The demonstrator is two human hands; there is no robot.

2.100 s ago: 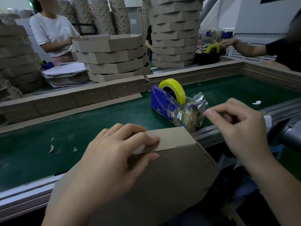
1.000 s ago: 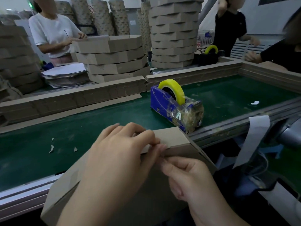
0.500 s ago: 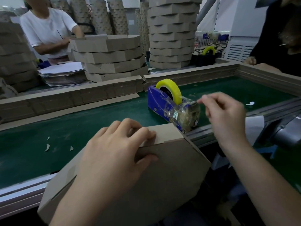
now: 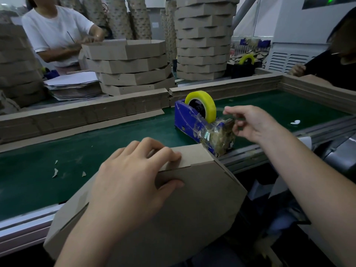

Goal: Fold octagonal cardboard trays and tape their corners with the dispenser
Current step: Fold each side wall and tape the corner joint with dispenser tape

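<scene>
A folded brown cardboard tray [image 4: 192, 205] leans against the near edge of the green belt, its underside towards me. My left hand [image 4: 134, 182] grips its top wall, with fingers over the folded flap and thumb on the outer face. The blue tape dispenser [image 4: 189, 122] with a yellow tape roll [image 4: 209, 105] stands on the belt just beyond the tray's right corner. My right hand [image 4: 250, 124] is at the dispenser's cutter end, index finger and thumb pinching the clear tape end [image 4: 229, 120].
The green belt [image 4: 57, 151] carries small cardboard scraps and is bordered by a cardboard wall [image 4: 96, 112]. Stacks of finished trays [image 4: 133, 64] and flat blanks [image 4: 75, 85] stand behind. One person works at the far left, another at the right, and there is a second dispenser [image 4: 244, 64].
My right hand left the tray corner, where it pressed beside my left hand a second ago, and went up to the dispenser. It now sits lower, at the cutter. My left hand kept its grip.
</scene>
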